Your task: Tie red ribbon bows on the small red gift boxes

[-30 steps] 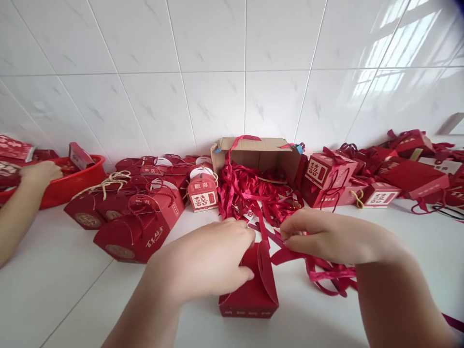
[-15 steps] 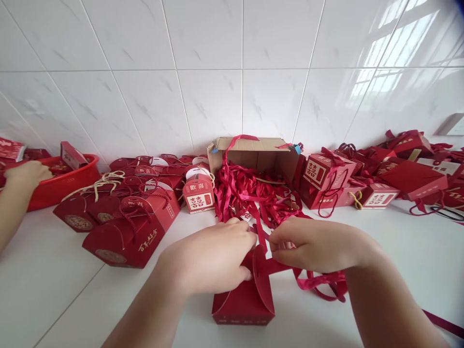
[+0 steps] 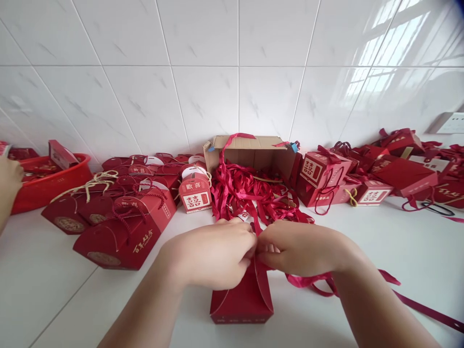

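Observation:
A small dark red gift box [image 3: 242, 304] with curved, folded-in flaps stands upright on the white table in front of me. My left hand [image 3: 215, 253] is closed at the top of the box, its fingertips pinching red ribbon against the flaps. Close against it, my right hand [image 3: 302, 249] also pinches the ribbon. Loose red ribbon [image 3: 308, 281] trails out to the right from beneath that hand. Both sets of fingertips partly hide the top of the box, so the exact lie of the ribbon there is unclear.
Behind my hands lies an open cardboard box [image 3: 250, 143] spilling a heap of red ribbons [image 3: 239, 191]. Finished-looking red boxes [image 3: 126, 232] with cord handles crowd the left; more boxes [image 3: 322, 176] are piled right. Another person's hand [image 3: 9, 181] is by a red basin [image 3: 47, 191].
My right hand has moved left, bringing its fingertips up against my left hand at the box top. The other person's hand has shifted left, and the view has turned slightly.

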A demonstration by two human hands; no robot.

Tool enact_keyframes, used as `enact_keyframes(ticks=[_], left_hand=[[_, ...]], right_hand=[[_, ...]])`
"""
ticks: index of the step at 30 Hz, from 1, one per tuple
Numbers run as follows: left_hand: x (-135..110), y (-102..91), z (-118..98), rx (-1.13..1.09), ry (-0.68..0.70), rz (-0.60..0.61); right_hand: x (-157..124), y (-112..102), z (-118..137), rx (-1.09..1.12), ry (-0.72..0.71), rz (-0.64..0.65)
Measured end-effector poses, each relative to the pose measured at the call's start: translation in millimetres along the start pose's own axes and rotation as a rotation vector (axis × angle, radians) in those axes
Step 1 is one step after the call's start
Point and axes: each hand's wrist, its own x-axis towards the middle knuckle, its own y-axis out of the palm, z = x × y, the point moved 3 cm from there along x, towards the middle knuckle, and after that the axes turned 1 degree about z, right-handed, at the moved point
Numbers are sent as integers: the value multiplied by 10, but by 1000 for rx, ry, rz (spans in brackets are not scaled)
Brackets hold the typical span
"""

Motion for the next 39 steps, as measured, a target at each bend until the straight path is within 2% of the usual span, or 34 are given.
enact_keyframes(ticks=[3, 6, 9, 11, 13, 15, 17, 20, 24, 26, 28, 31, 33, 35, 37, 39], left_hand=[[-54, -34, -2, 49, 66, -32], [-165, -119, 58, 3, 4, -192], [-318, -173, 117, -48, -52, -294], [-418, -168, 163, -53, -120, -334], [-489, -119, 228, -56, -232, -332], [-508, -32, 287, -78, -314, -245], [-474, 58, 317, -103, -342, -109], [-374, 118, 310, -101, -355, 17], [-260, 107, 283, -79, -334, 11], [-230, 108, 297, -91, -302, 1], [-206, 101, 331, -118, -260, -27], [-153, 54, 405, -134, -239, -73], [-99, 0, 454, -124, -253, -85], [-40, -58, 491, -136, -258, -100], [7, -99, 521, -161, -258, -110], [31, -111, 552, -176, -268, -100]], right_hand=[[-28, -26, -5, 1, 3, -106], [-53, -93, 37, 89, -122, -246], [-46, -132, 112, 295, -320, -226], [-45, -161, 133, 447, -365, -237], [-67, -191, 124, 583, -356, -278], [-120, -227, 96, 704, -342, -355], [-202, -285, 57, 793, -353, -511], [-370, -398, -4, 875, -442, -871], [-648, -507, -91, 945, -583, -1398], [-775, -533, -117, 939, -628, -1558], [-864, -549, -137, 953, -652, -1619], [-878, -561, -149, 994, -675, -1547], [-769, -554, -142, 974, -600, -1390], [-547, -508, -129, 911, -419, -1114], [-265, -410, -115, 816, -254, -786], [3, -289, -102, 712, -196, -519]])
